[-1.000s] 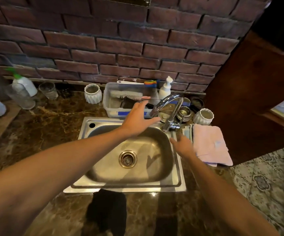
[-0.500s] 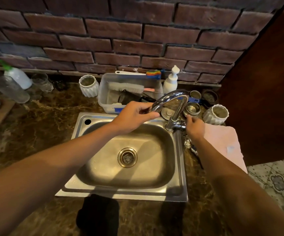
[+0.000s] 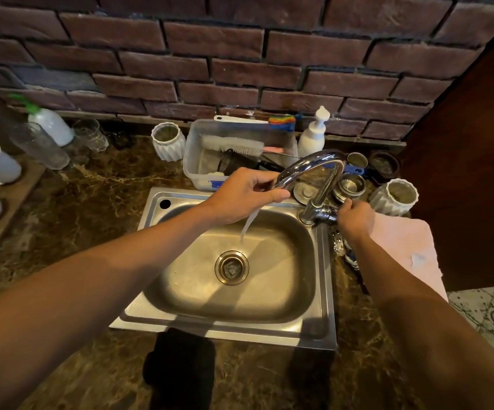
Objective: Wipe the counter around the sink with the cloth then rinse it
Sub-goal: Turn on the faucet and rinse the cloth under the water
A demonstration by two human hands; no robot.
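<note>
The left hand (image 3: 244, 195) gripped the outlet end of the curved chrome faucet (image 3: 318, 176), fingers and thumb curled around the spout, while a thin stream of water (image 3: 248, 223) ran from beneath it into the steel sink (image 3: 324, 279) and landed short of the drain (image 3: 231, 267). The right hand (image 3: 353, 216) was curled onto the faucet's handle at the base of the tap — fingers wrapped around it, knuckles up. The pink cloth (image 3: 408, 250) lay flat on the marble counter (image 3: 86, 199) just right of the sink, partly hidden under the right forearm and touched by neither hand. Behind the sink stood a clear plastic tub (image 3: 194, 155) holding a bottle brush (image 3: 231, 144), with a white pump bottle (image 3: 313, 134) beside it — and a ribbed white cup (image 3: 393, 196) sat just beyond the cloth's far edge.
</note>
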